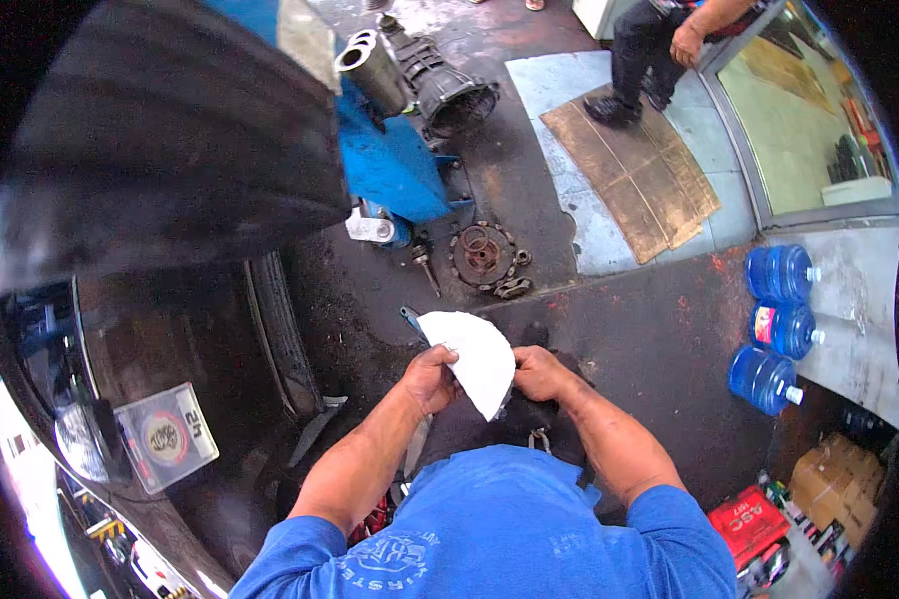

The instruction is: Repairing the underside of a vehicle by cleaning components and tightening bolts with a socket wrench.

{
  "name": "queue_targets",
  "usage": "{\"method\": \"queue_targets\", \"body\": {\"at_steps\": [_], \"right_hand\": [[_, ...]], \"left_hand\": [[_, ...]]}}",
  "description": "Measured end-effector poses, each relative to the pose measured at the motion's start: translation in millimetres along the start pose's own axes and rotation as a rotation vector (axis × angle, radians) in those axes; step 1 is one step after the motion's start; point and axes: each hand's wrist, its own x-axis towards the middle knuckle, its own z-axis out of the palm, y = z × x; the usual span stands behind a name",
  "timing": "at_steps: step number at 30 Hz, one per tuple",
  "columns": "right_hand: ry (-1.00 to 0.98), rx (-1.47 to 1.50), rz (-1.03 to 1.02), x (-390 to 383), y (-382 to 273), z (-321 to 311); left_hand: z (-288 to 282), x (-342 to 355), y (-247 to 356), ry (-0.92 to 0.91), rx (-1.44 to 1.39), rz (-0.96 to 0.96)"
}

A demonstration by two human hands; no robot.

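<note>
A white half-round sheet, like folded paper or cloth, is held up between my two hands in front of my chest. My left hand is closed on its left edge, with the thumb lying over the white face. My right hand is closed at its right edge, the fingertips partly hidden behind it. Past the sheet's upper left corner pokes the end of a thin dark tool or metal piece; what supports it is hidden.
Ahead on the dark floor lie a rusty clutch disc, a slim shaft and a gearbox beside a blue lift post. A person stands on cardboard. Blue water jugs and a red case are at right.
</note>
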Motion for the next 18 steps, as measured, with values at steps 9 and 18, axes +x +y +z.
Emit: {"method": "queue_targets", "body": {"at_steps": [9,18], "right_hand": [[0.143,0.056,-0.201,1.9,11.6,-51.9],[0.083,0.100,0.012,-14.7,34.6,-133.3]], "left_hand": [[60.1,66.6,16.0,0.110,0.177,-0.131],[124.5,129.9,-7.0,0.160,0.290,-0.223]]}}
